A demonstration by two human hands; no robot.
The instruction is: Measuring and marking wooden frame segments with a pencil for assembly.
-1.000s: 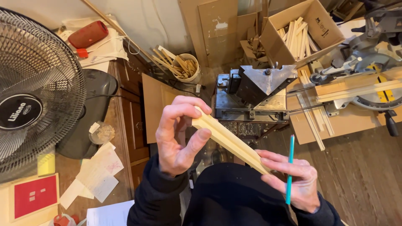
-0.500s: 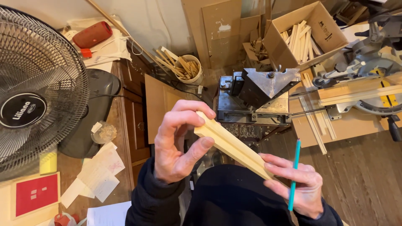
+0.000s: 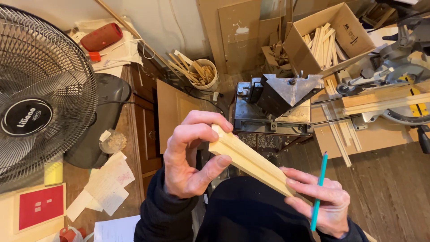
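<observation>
**Checking a strip of moulding before marking**

While our left hand [image 3: 190, 157] pinches the upper end of the wood strip [image 3: 251, 160], our right hand [image 3: 324, 201] props its lower end, pencil [image 3: 319, 190] clamped between fingers. We judge inspection underway; marking calls for freeing the pencil tip.

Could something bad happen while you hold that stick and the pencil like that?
Maybe. The left hand only pinches the wooden strip at its end, so it could slip or give a splinter. The right hand holds both the strip and a teal pencil, which might drop.
</observation>
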